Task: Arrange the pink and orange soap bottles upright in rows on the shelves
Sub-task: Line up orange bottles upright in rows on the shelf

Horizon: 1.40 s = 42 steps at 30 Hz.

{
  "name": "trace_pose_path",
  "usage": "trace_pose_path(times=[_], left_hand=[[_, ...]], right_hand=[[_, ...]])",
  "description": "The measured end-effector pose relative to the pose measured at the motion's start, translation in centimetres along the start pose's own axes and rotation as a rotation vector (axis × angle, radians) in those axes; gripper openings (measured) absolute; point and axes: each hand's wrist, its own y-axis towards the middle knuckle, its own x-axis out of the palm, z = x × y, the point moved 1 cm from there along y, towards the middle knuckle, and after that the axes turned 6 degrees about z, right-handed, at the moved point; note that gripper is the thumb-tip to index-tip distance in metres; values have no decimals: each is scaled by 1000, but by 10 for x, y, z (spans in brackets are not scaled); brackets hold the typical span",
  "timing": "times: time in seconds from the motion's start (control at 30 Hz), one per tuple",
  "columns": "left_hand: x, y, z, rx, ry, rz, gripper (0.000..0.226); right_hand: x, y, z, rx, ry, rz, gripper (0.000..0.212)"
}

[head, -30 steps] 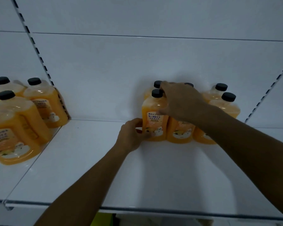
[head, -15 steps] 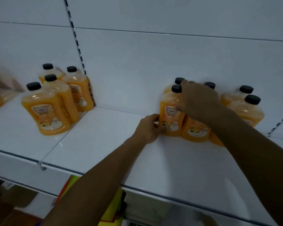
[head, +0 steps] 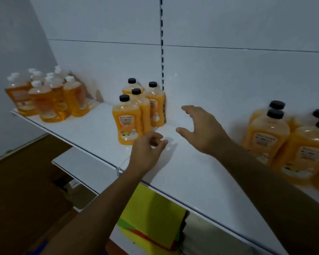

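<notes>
A cluster of orange soap bottles with black caps [head: 276, 142] stands upright at the right on the white shelf [head: 191, 177]. Another black-capped group [head: 129, 124] stands in the middle beside the slotted upright. Several orange bottles with white caps [head: 50, 96] stand at the far left. My left hand [head: 147, 151] hovers over the shelf just right of the middle group, fingers loosely curled and holding nothing. My right hand [head: 201, 129] is spread open above the bare shelf between the middle and right groups, touching no bottle.
A black slotted upright [head: 162, 43] runs up the white back panel. A lower white shelf [head: 81, 168] juts out below left. Bright yellow and green packages [head: 151, 219] lie under the shelf. Brown floor shows at the lower left.
Both hands have let go of the right bottle group and moved left over the bare shelf. The view has swung left, revealing the white-capped bottles.
</notes>
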Motion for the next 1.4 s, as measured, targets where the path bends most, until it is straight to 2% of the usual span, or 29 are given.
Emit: trace_pose_path(times=[0.1,0.2,0.27,0.37,0.43,0.5,0.57,0.8,0.93,1.07,1.2,1.4], left_hand=[[-46,13,-33,-87,15,237,20],[-72,30,-64,-174,-5,295,39],[-78,45,-82,-206,-3,229,53],[-79,62,-98,-201,-8,47,69],[-77,66,-104,-152,-45,-54,63],[-79,68,-107,-105,-60,-82,47],[-82,69,-109,-77,-68,-92,40],[-57,57,-81,6,-219,-268,45],[-14,69,-48,93,-220,-367,40],[41,79,-13,159,-204,-478,38],[90,82,15,216,-225,-512,39],[141,87,36,231,-314,-539,39]], right_hand=[[32,31,-33,-56,189,-39,56],[62,61,-58,-58,272,-38,61],[79,75,-70,-39,281,-48,66],[95,87,-77,-45,276,-7,69],[100,90,-78,-38,268,29,69],[102,91,-77,-45,248,28,70],[100,91,-76,-56,226,4,70],[56,85,-46,-26,151,-62,61],[13,75,-11,93,84,-86,68],[-25,59,24,165,-39,-64,63],[-50,48,48,229,-165,4,60],[-75,43,68,213,-470,18,55]])
